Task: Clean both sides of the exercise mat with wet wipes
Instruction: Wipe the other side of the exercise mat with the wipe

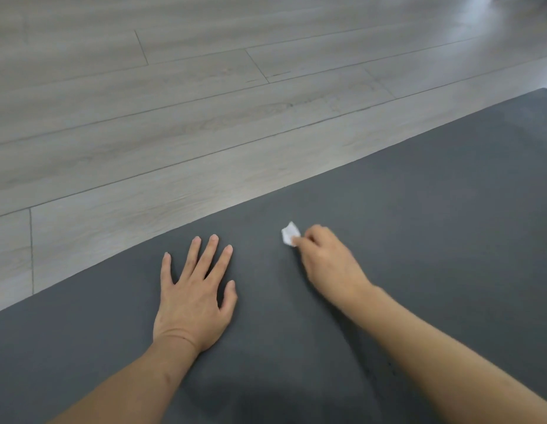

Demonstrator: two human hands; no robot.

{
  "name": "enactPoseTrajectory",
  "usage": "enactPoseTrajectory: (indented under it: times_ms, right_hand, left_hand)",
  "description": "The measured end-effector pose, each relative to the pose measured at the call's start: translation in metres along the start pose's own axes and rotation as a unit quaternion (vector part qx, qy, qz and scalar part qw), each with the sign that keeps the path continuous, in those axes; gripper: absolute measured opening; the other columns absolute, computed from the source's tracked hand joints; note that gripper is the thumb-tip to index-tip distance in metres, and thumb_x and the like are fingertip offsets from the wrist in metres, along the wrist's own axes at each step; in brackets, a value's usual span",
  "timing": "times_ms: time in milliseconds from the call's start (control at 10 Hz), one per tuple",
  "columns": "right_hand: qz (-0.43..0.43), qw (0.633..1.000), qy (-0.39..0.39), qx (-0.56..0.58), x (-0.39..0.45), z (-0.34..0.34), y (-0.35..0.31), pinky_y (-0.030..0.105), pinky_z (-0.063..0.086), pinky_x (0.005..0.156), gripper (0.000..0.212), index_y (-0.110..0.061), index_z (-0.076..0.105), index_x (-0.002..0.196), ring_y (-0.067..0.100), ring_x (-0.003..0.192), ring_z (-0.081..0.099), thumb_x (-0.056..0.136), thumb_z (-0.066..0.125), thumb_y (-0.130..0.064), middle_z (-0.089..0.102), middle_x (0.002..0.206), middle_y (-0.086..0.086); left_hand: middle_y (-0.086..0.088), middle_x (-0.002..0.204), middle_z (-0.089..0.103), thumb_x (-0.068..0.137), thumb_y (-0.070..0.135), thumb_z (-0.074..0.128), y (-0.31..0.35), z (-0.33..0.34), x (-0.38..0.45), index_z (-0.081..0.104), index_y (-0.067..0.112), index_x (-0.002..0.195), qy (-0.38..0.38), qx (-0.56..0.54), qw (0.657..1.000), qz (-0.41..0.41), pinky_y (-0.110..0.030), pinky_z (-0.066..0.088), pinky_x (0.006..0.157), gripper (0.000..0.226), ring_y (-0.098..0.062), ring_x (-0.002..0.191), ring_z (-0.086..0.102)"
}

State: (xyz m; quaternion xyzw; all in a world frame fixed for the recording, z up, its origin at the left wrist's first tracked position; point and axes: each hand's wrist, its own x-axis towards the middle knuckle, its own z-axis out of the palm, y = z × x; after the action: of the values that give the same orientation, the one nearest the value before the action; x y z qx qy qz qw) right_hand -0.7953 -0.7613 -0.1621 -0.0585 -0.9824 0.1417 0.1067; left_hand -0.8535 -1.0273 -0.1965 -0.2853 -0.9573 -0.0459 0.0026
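A dark grey exercise mat (419,215) lies flat on the floor and fills the lower right of the head view. My left hand (195,298) presses flat on the mat with its fingers spread, close to the mat's far edge. My right hand (324,261) pinches a small crumpled white wet wipe (289,234) between thumb and fingers and holds it against the mat. The wipe sticks out to the left of my fingertips. The two hands are apart, with bare mat between them.
Light grey wood-plank floor (174,117) runs beyond the mat's far edge (250,201), which crosses the view diagonally from lower left to upper right. Something dark and blurred shows at the top right corner.
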Motion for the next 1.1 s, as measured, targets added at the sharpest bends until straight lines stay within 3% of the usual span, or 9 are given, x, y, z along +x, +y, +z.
enactPoseTrajectory:
  times_ms: [100,200,300,400,500,600,800,1000,1100]
  right_hand:
    - [0.162,0.984,0.069,-0.037,0.016,-0.018,0.059,0.031,0.041,0.079,0.024,-0.019,0.063,0.113,0.022,0.093,0.049,0.097,0.045,-0.016,0.051,0.107,0.006]
    - [0.242,0.966,0.079,-0.031,0.015,-0.011,0.027,0.029,0.039,0.077,0.025,-0.015,0.065,0.111,0.015,0.087,0.042,0.093,0.049,-0.010,0.051,0.104,0.004]
    - [0.031,0.998,-0.048,0.037,-0.023,0.013,-0.069,0.028,0.037,0.067,0.020,-0.015,0.061,0.106,0.009,0.076,0.040,0.096,0.043,-0.018,0.043,0.088,-0.008]
    - [-0.049,0.997,-0.053,0.033,-0.034,0.001,-0.057,0.032,0.045,0.064,0.027,-0.017,0.062,0.107,0.017,0.082,0.049,0.098,0.040,-0.028,0.051,0.093,-0.003]
    - [0.096,0.987,0.012,-0.131,-0.015,-0.026,0.036,0.027,0.039,0.072,0.023,-0.016,0.063,0.109,0.019,0.085,0.048,0.099,0.043,-0.022,0.051,0.099,0.000]
    - [0.261,0.959,0.105,-0.029,-0.013,-0.015,0.042,0.021,0.033,0.061,0.018,-0.008,0.055,0.089,0.021,0.076,0.040,0.097,0.049,-0.023,0.044,0.084,-0.002]
    - [-0.104,0.993,-0.019,0.054,-0.003,0.031,-0.058,0.031,0.038,0.062,0.018,-0.006,0.066,0.101,0.024,0.078,0.044,0.088,0.055,-0.001,0.048,0.090,0.006]
    - [0.237,0.968,0.073,0.031,0.069,0.021,-0.004,0.034,0.032,0.060,0.014,-0.015,0.044,0.078,0.015,0.062,0.036,0.087,0.049,-0.024,0.044,0.075,-0.007]
    - [0.065,0.993,0.032,0.095,0.067,0.048,-0.074,0.033,0.039,0.063,0.007,-0.009,0.058,0.085,0.020,0.072,0.045,0.088,0.055,-0.013,0.048,0.083,0.000]
  left_hand:
    - [0.004,0.170,0.025,0.099,0.049,0.029,0.000,0.001,0.001,0.037,0.030,0.160,0.004,0.002,1.000,0.000,-0.065,0.016,0.123,0.065,-0.020,0.159,0.017]
    - [0.005,0.170,0.026,0.099,0.049,0.029,0.001,0.001,0.001,0.038,0.029,0.160,0.004,0.002,1.000,-0.003,-0.065,0.016,0.123,0.065,-0.019,0.159,0.017]
    - [0.007,0.170,0.025,0.099,0.044,0.028,-0.001,0.002,-0.001,0.039,0.026,0.160,0.014,-0.008,1.000,-0.006,-0.064,0.017,0.123,0.064,-0.017,0.159,0.017]
    - [0.008,0.169,0.025,0.098,0.039,0.028,-0.001,0.002,0.000,0.040,0.020,0.159,0.020,-0.023,0.999,-0.016,-0.061,0.016,0.124,0.065,-0.015,0.158,0.018]
    - [0.008,0.170,0.023,0.096,0.039,0.027,0.001,0.002,0.002,0.037,0.019,0.160,0.020,-0.026,0.999,-0.024,-0.058,0.013,0.126,0.067,-0.012,0.158,0.015]
    - [0.004,0.172,0.018,0.096,0.040,0.024,0.001,0.001,0.002,0.033,0.019,0.162,0.007,-0.025,0.998,-0.062,-0.057,0.009,0.127,0.069,-0.014,0.160,0.009]
    - [0.001,0.172,0.018,0.095,0.043,0.019,0.004,-0.002,0.003,0.033,0.020,0.162,-0.017,-0.008,0.992,-0.121,-0.065,0.008,0.124,0.072,-0.021,0.160,0.010]
    - [0.003,0.173,0.014,0.094,0.044,0.014,0.005,-0.005,0.005,0.028,0.021,0.163,-0.035,-0.005,0.992,-0.119,-0.065,0.005,0.124,0.074,-0.019,0.160,0.004]
    - [0.001,0.172,0.016,0.095,0.043,0.017,0.003,-0.004,0.005,0.031,0.019,0.162,-0.034,-0.002,0.993,-0.114,-0.066,0.007,0.124,0.073,-0.020,0.160,0.006]
